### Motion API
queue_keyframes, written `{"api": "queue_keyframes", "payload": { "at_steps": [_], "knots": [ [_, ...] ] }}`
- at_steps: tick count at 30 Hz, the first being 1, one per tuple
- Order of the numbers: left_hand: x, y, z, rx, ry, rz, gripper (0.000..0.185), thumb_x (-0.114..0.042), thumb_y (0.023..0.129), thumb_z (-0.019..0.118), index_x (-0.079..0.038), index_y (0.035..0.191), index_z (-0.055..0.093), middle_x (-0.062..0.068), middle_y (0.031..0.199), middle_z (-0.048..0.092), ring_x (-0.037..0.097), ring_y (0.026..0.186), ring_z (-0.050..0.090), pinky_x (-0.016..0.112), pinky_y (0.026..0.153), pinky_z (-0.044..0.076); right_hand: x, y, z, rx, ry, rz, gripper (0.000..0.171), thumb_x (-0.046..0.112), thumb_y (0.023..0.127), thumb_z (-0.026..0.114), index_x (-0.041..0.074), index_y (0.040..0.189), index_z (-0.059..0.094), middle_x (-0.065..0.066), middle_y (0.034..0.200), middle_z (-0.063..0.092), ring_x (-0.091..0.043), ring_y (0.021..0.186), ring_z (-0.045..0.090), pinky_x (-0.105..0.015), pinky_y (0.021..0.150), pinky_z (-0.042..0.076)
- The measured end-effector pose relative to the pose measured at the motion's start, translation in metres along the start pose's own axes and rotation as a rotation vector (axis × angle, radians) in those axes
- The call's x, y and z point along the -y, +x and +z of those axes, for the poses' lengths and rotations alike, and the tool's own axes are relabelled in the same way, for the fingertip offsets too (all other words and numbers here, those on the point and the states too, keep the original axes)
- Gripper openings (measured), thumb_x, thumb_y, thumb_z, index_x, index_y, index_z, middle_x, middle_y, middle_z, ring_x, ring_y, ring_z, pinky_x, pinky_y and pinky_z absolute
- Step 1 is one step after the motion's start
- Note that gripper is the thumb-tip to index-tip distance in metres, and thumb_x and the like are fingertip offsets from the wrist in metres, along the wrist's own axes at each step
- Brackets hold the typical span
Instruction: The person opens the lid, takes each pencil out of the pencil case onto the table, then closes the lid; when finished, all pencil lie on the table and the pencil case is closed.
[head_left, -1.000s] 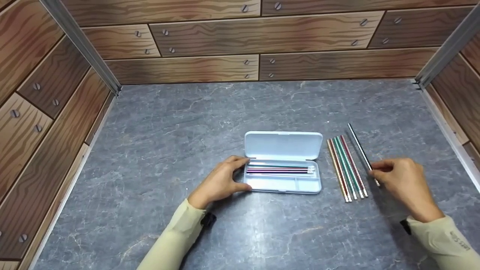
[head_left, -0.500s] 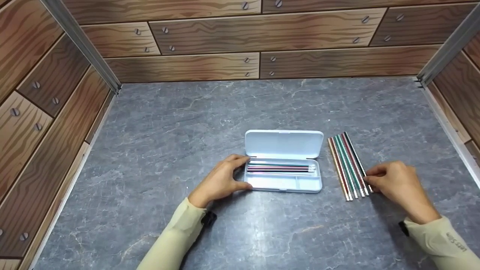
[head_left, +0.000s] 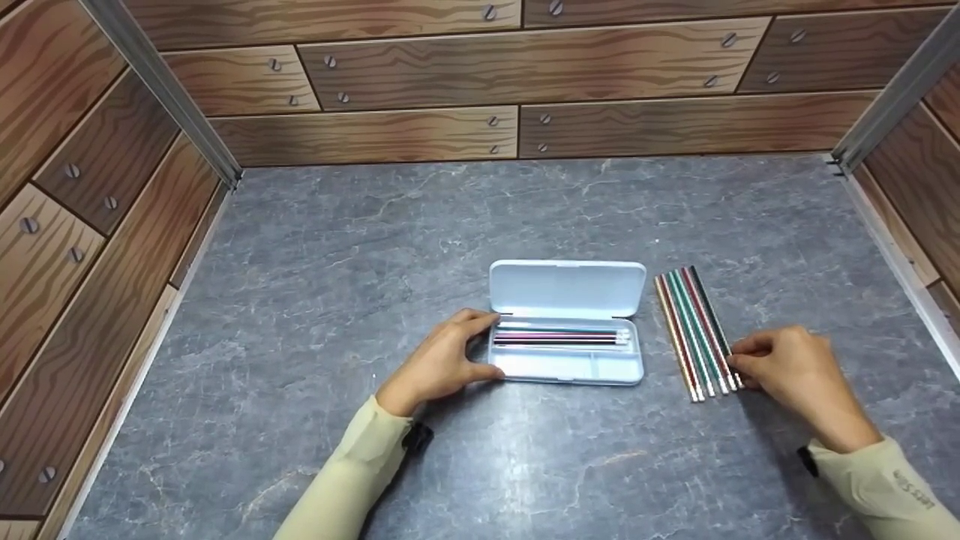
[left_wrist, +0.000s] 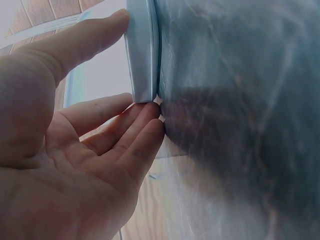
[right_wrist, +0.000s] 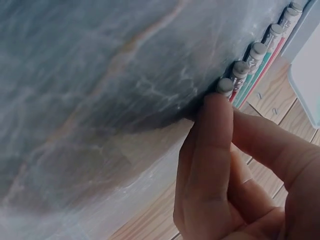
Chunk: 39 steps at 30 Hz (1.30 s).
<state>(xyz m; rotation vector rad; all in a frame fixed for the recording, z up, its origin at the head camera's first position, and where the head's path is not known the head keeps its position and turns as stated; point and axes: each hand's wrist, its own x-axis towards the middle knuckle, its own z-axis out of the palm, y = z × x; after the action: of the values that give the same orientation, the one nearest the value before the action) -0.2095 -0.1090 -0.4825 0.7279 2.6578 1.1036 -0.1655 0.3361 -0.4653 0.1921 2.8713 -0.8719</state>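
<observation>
A light-blue pencil case [head_left: 566, 369] lies on the table with its lid [head_left: 568, 289] raised. Inside, several pencils [head_left: 559, 337] lie side by side in the rear section. My left hand [head_left: 441, 365] grips the case's left end, thumb at the front side and fingers toward the back corner. To the right of the case, several coloured pencils [head_left: 688, 330] lie in a slanted row, eraser ends toward me. My right hand [head_left: 796, 375] pinches the black pencil [head_left: 709, 304] on the row's right side near its eraser end. In the right wrist view, the fingertips touch the nearest pencil [right_wrist: 225, 86].
The grey marbled table [head_left: 360, 247] extends around the case and pencils. Wood-patterned panels [head_left: 420, 75] stand at the back and both sides, with metal corner posts [head_left: 172, 97] between them.
My right hand has brought the black pencil down and left, from apart and angled to alongside the row's right edge. The left hand has stayed at the case.
</observation>
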Motion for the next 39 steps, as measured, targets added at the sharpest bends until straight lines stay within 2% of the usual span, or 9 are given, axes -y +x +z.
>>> {"api": "queue_keyframes", "payload": {
  "at_steps": [4, 9, 13, 17, 23, 27, 31, 35, 39],
  "knots": [
    [0.0, 0.0, 0.0, 0.002, -0.001, -0.007, 0.083, -0.028, 0.077, 0.09, -0.007, 0.149, 0.052, 0.005, 0.141, 0.06, 0.022, 0.132, 0.056, 0.039, 0.119, 0.042, 0.0, -0.001, 0.0, -0.003, 0.008, 0.005, 0.028, 0.02, 0.089, 0.076, -0.002, 0.106, 0.077, -0.013, 0.087, 0.079, -0.011, 0.064, 0.069, -0.024, 0.052, 0.055],
    [-0.001, -0.001, -0.001, 0.002, -0.001, -0.003, 0.083, -0.028, 0.078, 0.089, -0.006, 0.149, 0.053, 0.006, 0.141, 0.06, 0.023, 0.133, 0.056, 0.04, 0.119, 0.042, 0.002, -0.001, -0.005, -0.065, -0.037, -0.026, 0.028, 0.024, 0.09, 0.076, 0.0, 0.106, 0.078, -0.011, 0.082, 0.079, -0.012, 0.064, 0.069, -0.026, 0.054, 0.051],
    [-0.001, -0.001, -0.001, 0.003, 0.001, -0.001, 0.083, -0.028, 0.078, 0.089, -0.004, 0.148, 0.052, 0.007, 0.142, 0.06, 0.022, 0.133, 0.055, 0.04, 0.119, 0.042, 0.011, 0.001, -0.009, -0.168, -0.079, -0.086, 0.026, 0.024, 0.089, 0.077, 0.004, 0.105, 0.079, -0.02, 0.094, 0.078, -0.03, 0.076, 0.072, -0.04, 0.063, 0.053],
    [0.0, -0.002, -0.002, -0.001, 0.002, -0.007, 0.083, -0.028, 0.078, 0.089, -0.005, 0.149, 0.052, 0.006, 0.142, 0.06, 0.021, 0.133, 0.055, 0.039, 0.119, 0.043, 0.033, 0.004, 0.0, -0.238, -0.053, -0.226, 0.025, 0.018, 0.089, 0.077, 0.004, 0.109, 0.078, -0.023, 0.106, 0.076, -0.041, 0.091, 0.072, -0.054, 0.076, 0.057],
    [0.0, -0.001, -0.002, 0.004, 0.003, -0.012, 0.084, -0.029, 0.078, 0.089, -0.008, 0.15, 0.052, 0.005, 0.142, 0.06, 0.021, 0.134, 0.055, 0.038, 0.119, 0.042, 0.069, 0.013, 0.034, -0.306, 0.0, -0.557, 0.023, 0.006, 0.08, 0.085, 0.007, 0.102, 0.08, -0.009, 0.098, 0.079, -0.027, 0.087, 0.075, -0.043, 0.079, 0.06],
    [0.0, -0.001, -0.003, 0.004, 0.005, -0.013, 0.084, -0.028, 0.078, 0.089, -0.006, 0.149, 0.052, 0.005, 0.142, 0.06, 0.021, 0.134, 0.055, 0.038, 0.12, 0.041, 0.087, 0.021, 0.052, -0.265, -0.019, -0.729, 0.024, -0.001, 0.077, 0.085, 0.008, 0.099, 0.081, -0.006, 0.095, 0.08, -0.023, 0.085, 0.075, -0.039, 0.077, 0.062],
    [0.0, -0.001, -0.004, -0.001, 0.006, -0.013, 0.084, -0.028, 0.077, 0.09, -0.005, 0.149, 0.052, 0.006, 0.142, 0.06, 0.022, 0.134, 0.055, 0.038, 0.12, 0.041, 0.095, 0.027, 0.065, -0.219, -0.125, -0.896, 0.025, -0.001, 0.078, 0.083, 0.008, 0.101, 0.08, -0.006, 0.095, 0.079, -0.023, 0.087, 0.075, -0.039, 0.079, 0.063],
    [0.0, 0.0, -0.002, 0.003, 0.003, -0.021, 0.084, -0.029, 0.078, 0.089, -0.007, 0.149, 0.052, 0.005, 0.142, 0.059, 0.022, 0.133, 0.055, 0.039, 0.119, 0.042, 0.097, 0.032, 0.073, -0.229, -0.225, -0.968, 0.02, 0.0, 0.082, 0.08, 0.011, 0.099, 0.081, -0.002, 0.092, 0.078, -0.02, 0.086, 0.074, -0.036, 0.077, 0.063],
    [0.001, 0.001, 0.0, 0.01, -0.003, -0.023, 0.083, -0.029, 0.078, 0.089, -0.007, 0.149, 0.052, 0.004, 0.142, 0.059, 0.021, 0.133, 0.055, 0.038, 0.118, 0.042, 0.098, 0.033, 0.079, -0.27, -0.306, -0.96, 0.018, -0.003, 0.085, 0.073, 0.01, 0.096, 0.079, -0.001, 0.085, 0.073, -0.019, 0.079, 0.07, -0.034, 0.069, 0.061]
  ]
}}
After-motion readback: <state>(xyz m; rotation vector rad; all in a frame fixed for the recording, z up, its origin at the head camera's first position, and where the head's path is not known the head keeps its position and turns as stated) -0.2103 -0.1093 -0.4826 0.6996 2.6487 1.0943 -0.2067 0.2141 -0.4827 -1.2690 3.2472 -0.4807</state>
